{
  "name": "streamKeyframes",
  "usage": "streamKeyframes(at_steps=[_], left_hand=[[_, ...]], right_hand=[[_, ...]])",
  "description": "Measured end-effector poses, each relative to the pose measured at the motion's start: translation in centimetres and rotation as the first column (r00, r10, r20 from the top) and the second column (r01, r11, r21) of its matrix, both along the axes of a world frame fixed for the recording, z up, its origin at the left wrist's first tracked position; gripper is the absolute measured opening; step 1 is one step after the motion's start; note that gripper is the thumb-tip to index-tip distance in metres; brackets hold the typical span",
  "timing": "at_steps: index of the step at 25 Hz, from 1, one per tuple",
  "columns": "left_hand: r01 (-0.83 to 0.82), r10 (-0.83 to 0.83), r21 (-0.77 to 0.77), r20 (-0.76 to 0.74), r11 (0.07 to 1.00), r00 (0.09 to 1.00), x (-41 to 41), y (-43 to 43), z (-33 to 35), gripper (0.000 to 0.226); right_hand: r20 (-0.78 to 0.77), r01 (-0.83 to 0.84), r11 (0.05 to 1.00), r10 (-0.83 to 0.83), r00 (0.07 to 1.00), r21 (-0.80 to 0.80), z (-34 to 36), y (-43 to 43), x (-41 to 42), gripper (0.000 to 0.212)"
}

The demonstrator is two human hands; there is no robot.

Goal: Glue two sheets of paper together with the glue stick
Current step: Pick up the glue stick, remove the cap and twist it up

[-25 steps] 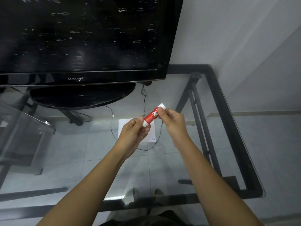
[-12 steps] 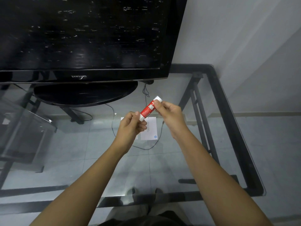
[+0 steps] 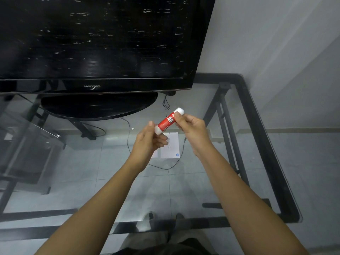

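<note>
Head view shows your left hand [image 3: 149,142] and right hand [image 3: 191,128] pinching the light, rigid, smooth glue stick [image 3: 166,122] at opposite ends, so grip firmly.

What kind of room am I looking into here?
Likely a home living room: a Samsung television stands on a glass table against a plain wall, with tiled floor showing through the glass.
</note>
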State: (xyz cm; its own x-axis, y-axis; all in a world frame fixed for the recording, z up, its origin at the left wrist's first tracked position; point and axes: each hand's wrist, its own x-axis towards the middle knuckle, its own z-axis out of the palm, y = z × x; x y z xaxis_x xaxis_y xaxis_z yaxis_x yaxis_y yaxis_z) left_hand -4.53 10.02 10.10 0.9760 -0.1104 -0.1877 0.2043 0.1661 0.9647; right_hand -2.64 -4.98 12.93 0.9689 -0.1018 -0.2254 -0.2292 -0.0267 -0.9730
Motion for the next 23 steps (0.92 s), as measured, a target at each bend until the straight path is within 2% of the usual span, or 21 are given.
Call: streamKeyframes(at_steps=[1,2,5,6,7,8,9,10,11,12,13,14,15,16,17,18,21,23], left_hand=[[-0.001,-0.006,-0.097,-0.069,0.995,0.998,0.3,0.2,-0.1,0.023],[-0.001,-0.006,-0.114,-0.064,0.994,0.998,0.5,0.4,-0.2,0.019],[-0.027,0.028,-0.029,0.05,0.999,0.998,0.6,0.6,0.1,0.011],[-0.051,0.047,0.032,0.103,0.998,0.994,0.6,0.6,0.1,0.014],[-0.113,0.077,0.154,0.219,0.982,0.973,0.6,0.7,0.0,0.018],[-0.224,0.078,0.325,0.409,0.919,0.909,0.7,0.8,-0.3,0.019],[-0.378,0.011,0.478,0.609,0.793,0.793,0.7,0.8,-0.5,0.021],[-0.522,-0.108,0.543,0.753,0.658,0.649,0.8,0.9,-0.9,0.023],[-0.607,-0.194,0.546,0.814,0.577,0.548,0.8,1.1,-1.2,0.025],[-0.625,-0.205,0.548,0.819,0.556,0.536,0.7,1.0,-1.3,0.028],[-0.577,-0.167,0.572,0.779,0.582,0.604,0.5,0.9,-1.3,0.032],[-0.455,-0.087,0.573,0.681,0.682,0.727,0.4,1.0,-1.0,0.036],[-0.28,-0.02,0.502,0.511,0.818,0.86,0.2,0.9,-0.5,0.039],[-0.129,0.001,0.368,0.329,0.921,0.944,0.2,0.9,-0.3,0.036],[-0.066,0.017,0.233,0.203,0.97,0.979,0.2,1.0,-0.3,0.03],[-0.075,0.048,0.178,0.151,0.981,0.987,0.4,1.2,-0.4,0.026],[-0.102,0.084,0.115,0.153,0.988,0.985,0.8,1.5,-0.4,0.013],[-0.1,0.07,0.133,0.211,0.986,0.975,0.8,1.4,-0.4,0.016]], right_hand=[[0.003,-0.007,1.0,0.007,1.0,-0.005,0.1,0.0,0.0,0.015],[0.001,-0.01,1.0,0.01,1.0,-0.014,0.1,0.0,0.1,0.015],[-0.013,0.001,0.999,-0.001,1.0,-0.036,0.4,0.0,0.1,0.014],[-0.013,0.002,0.999,-0.003,1.0,-0.035,0.4,0.0,0.1,0.014],[-0.015,-0.003,1.0,0.003,1.0,-0.031,0.3,-0.1,0.1,0.014],[-0.018,-0.016,1.0,0.015,1.0,-0.026,0.2,0.0,0.1,0.014],[-0.023,-0.032,0.999,0.032,0.999,-0.021,0.1,0.0,0.1,0.014],[-0.03,-0.047,0.999,0.046,0.998,-0.018,0.0,0.2,0.1,0.015],[-0.034,-0.057,0.998,0.057,0.998,-0.016,0.0,0.3,0.0,0.016],[-0.034,-0.063,0.998,0.063,0.997,-0.012,0.0,0.4,0.0,0.016],[-0.029,-0.065,0.998,0.065,0.997,-0.002,0.0,0.5,0.1,0.015],[-0.023,-0.066,0.998,0.066,0.998,0.008,0.1,0.4,0.1,0.014],[-0.018,-0.065,0.998,0.065,0.998,0.012,0.2,0.3,0.2,0.013],[-0.015,-0.063,0.998,0.063,0.998,0.007,0.3,0.2,0.3,0.012],[-0.014,-0.061,0.998,0.061,0.998,-0.004,0.4,0.1,0.4,0.011],[-0.011,-0.06,0.998,0.059,0.998,-0.017,0.4,-0.1,0.5,0.01],[-0.009,-0.06,0.997,0.06,0.998,-0.039,0.2,-0.2,0.7,0.01],[-0.01,-0.063,0.997,0.063,0.998,-0.044,-0.1,-0.1,0.8,0.01]])
